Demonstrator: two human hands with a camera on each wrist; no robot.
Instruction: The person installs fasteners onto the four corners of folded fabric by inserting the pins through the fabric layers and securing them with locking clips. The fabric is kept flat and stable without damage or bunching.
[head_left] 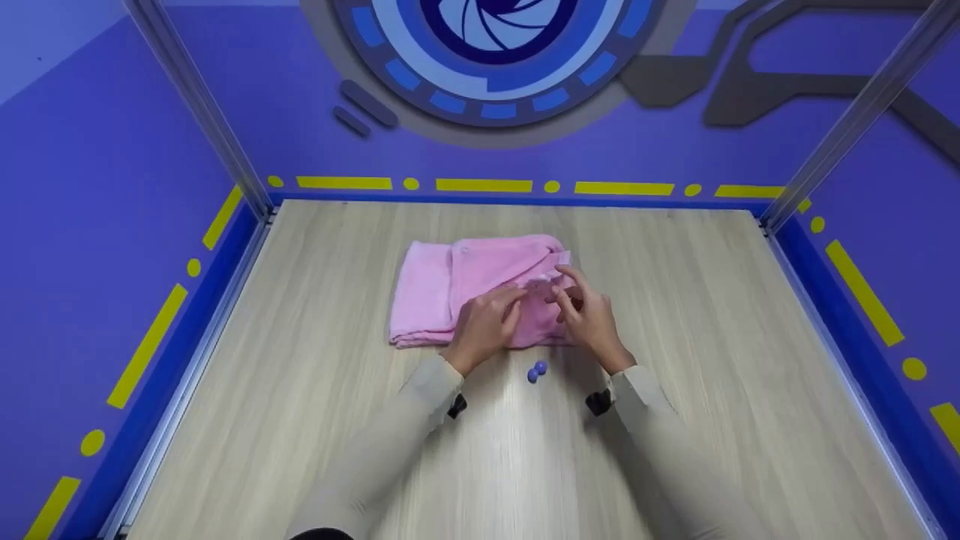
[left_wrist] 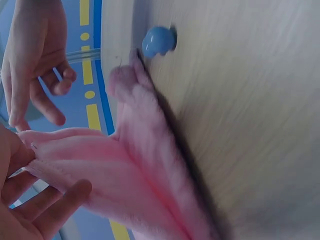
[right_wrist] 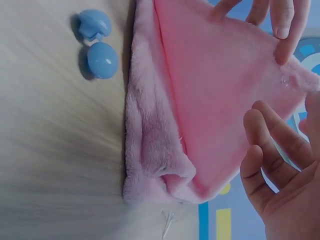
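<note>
A folded pink fleece cloth (head_left: 495, 262) lies on the table, with a flap of it raised between the hands. Its edge is pinched between the thumb and fingers of my left hand (head_left: 486, 319), seen close up in the left wrist view. My right hand (head_left: 596, 319) is at the cloth's right corner, several fingers loosely bent; its thumb and index tips come close to the raised edge, but whether they pinch it is unclear. A small clear piece (right_wrist: 285, 81) shows near that edge. Two small blue mushroom-shaped caps (right_wrist: 102, 61) lie close together in front of the cloth.
A small clear pin-like piece (right_wrist: 169, 220) lies on the table beyond the cloth's right side. Blue walls with yellow dashes (head_left: 484, 185) enclose the wooden table (head_left: 315, 315) at the back and sides, with metal rails (head_left: 187, 405) along the side edges.
</note>
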